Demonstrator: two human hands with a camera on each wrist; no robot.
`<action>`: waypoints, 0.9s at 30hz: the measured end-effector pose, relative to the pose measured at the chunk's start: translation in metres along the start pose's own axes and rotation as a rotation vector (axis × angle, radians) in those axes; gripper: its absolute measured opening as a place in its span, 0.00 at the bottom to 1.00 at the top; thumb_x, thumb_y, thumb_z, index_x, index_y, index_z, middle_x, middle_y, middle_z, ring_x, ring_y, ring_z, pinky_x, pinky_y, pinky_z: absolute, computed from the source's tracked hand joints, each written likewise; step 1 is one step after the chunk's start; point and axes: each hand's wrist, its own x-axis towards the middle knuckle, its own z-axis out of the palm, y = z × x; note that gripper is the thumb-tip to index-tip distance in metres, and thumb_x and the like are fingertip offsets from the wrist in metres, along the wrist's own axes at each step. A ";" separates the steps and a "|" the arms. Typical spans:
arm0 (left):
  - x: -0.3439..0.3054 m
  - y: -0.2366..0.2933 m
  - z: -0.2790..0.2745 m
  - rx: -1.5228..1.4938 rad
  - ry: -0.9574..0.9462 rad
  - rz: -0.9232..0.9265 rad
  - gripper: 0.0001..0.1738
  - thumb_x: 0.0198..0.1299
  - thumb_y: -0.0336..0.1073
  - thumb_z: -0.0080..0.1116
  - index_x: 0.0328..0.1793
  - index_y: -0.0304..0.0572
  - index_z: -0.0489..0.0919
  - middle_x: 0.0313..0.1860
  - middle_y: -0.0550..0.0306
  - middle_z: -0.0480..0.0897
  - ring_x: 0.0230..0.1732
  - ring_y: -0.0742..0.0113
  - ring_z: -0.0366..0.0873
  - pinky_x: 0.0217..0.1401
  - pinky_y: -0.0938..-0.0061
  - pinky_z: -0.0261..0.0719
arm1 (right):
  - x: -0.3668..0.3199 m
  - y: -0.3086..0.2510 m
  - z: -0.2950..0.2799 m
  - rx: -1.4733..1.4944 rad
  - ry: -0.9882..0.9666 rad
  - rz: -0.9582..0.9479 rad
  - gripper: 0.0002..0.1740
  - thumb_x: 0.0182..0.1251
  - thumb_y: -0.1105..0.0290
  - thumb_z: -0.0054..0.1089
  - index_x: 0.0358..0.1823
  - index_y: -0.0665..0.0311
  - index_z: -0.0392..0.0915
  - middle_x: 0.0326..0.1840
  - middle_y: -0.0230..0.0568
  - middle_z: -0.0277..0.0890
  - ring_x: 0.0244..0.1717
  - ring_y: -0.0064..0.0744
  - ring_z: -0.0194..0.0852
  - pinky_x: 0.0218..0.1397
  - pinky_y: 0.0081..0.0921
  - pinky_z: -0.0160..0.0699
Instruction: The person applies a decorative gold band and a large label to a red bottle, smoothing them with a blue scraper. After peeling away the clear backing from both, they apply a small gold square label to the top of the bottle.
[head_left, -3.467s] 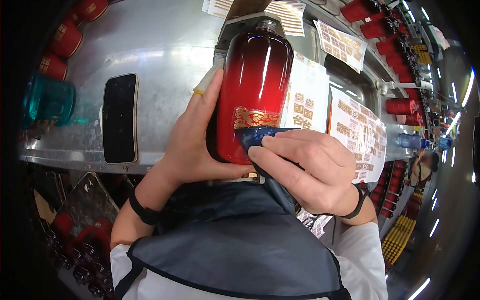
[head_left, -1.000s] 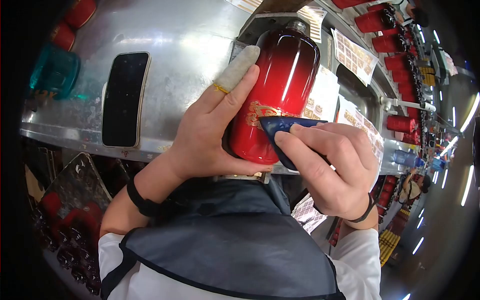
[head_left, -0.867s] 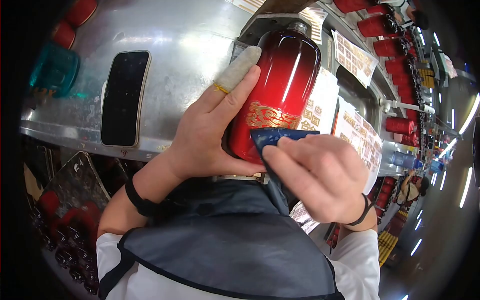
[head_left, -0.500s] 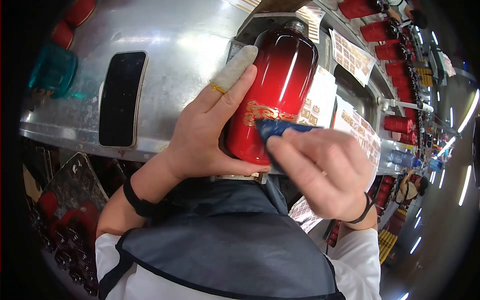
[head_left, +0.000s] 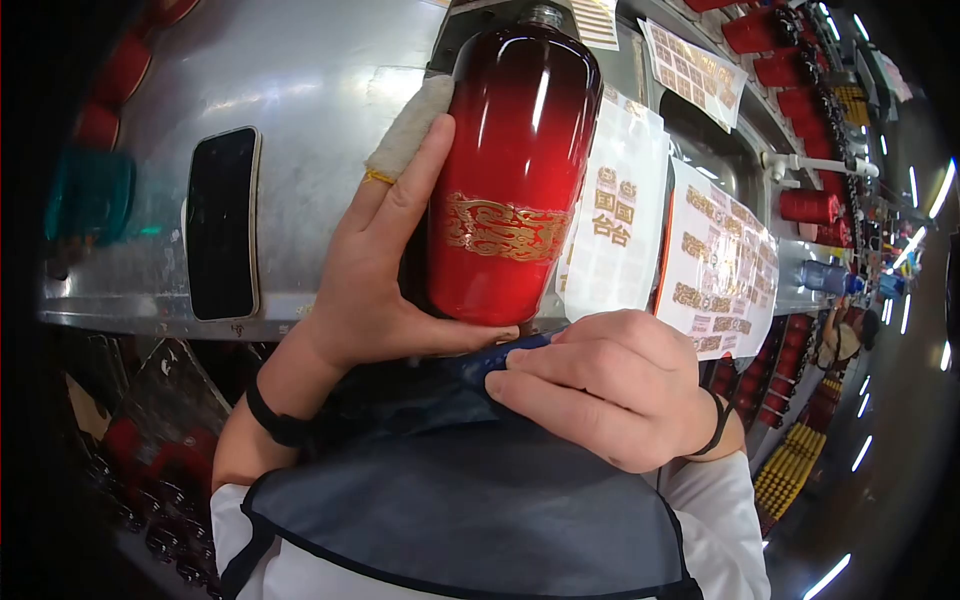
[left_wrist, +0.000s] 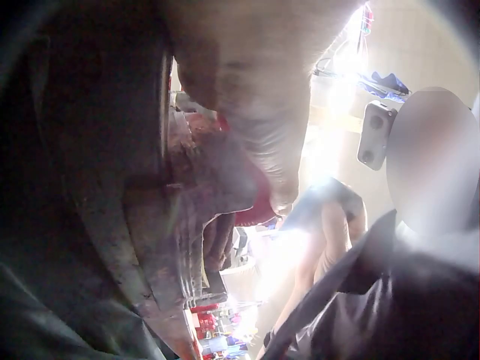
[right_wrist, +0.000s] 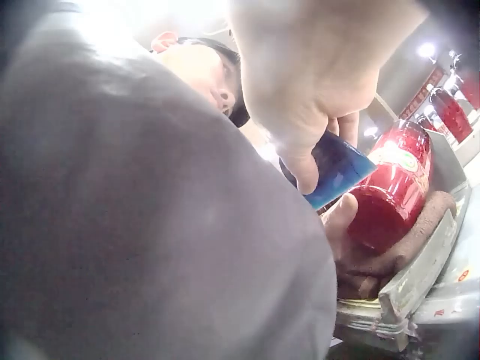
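Note:
A glossy red bottle [head_left: 515, 120], dark toward its clear neck, lies on its side with its base toward the apron. A gold patterned decal [head_left: 500, 230] bands its lower part. My left hand [head_left: 370, 275] holds the bottle, fingers along its left side and thumb across its base; a pale cloth finger cover [head_left: 412, 125] is tied on one finger. Between thumb and fingers, my right hand [head_left: 620, 390] pinches a blue scraper [right_wrist: 341, 176], just below the bottle's base and in front of the apron. In the right wrist view the bottle rests in a padded metal holder [right_wrist: 409, 296].
Left of the bottle, a phone [head_left: 224, 225] lies on the metal table [head_left: 310, 110], with a teal container [head_left: 95, 195] beyond. Sheets of gold decals [head_left: 720, 265] lie to the right. Red bottles [head_left: 810, 207] line the far right, where another person [head_left: 838, 335] sits.
My right hand has drawn the scraper down off the bottle toward the apron, uncovering the whole decal band. Earlier the scraper rubbed over the decal. My left hand keeps its hold; the head view has shifted.

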 end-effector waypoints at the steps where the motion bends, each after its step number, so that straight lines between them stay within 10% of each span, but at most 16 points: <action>1: -0.001 -0.001 0.001 -0.033 0.009 -0.027 0.71 0.35 0.50 0.87 0.84 0.34 0.56 0.78 0.38 0.66 0.78 0.43 0.65 0.78 0.59 0.66 | -0.001 0.000 0.000 0.024 -0.007 0.023 0.20 0.42 0.74 0.66 0.42 0.66 0.86 0.37 0.34 0.81 0.34 0.28 0.78 0.35 0.21 0.80; 11: -0.004 -0.002 0.000 -0.008 -0.007 -0.017 0.72 0.34 0.49 0.87 0.84 0.32 0.55 0.77 0.38 0.66 0.77 0.43 0.65 0.79 0.59 0.65 | -0.011 0.017 -0.026 0.246 0.065 0.503 0.23 0.53 0.72 0.79 0.52 0.66 0.83 0.41 0.40 0.85 0.37 0.34 0.82 0.42 0.26 0.81; 15: -0.007 0.009 0.001 -0.029 0.001 -0.112 0.71 0.36 0.48 0.88 0.84 0.33 0.55 0.76 0.39 0.66 0.74 0.45 0.68 0.77 0.59 0.68 | -0.003 0.035 -0.040 0.441 0.165 0.791 0.20 0.63 0.73 0.74 0.56 0.68 0.82 0.48 0.35 0.84 0.48 0.21 0.81 0.52 0.19 0.78; 27: -0.011 0.041 0.003 0.038 0.032 -0.286 0.65 0.38 0.46 0.88 0.81 0.32 0.60 0.71 0.42 0.69 0.69 0.50 0.73 0.70 0.61 0.74 | 0.093 0.077 -0.030 0.441 -0.160 0.450 0.15 0.73 0.75 0.62 0.59 0.68 0.82 0.51 0.34 0.83 0.51 0.19 0.80 0.57 0.19 0.81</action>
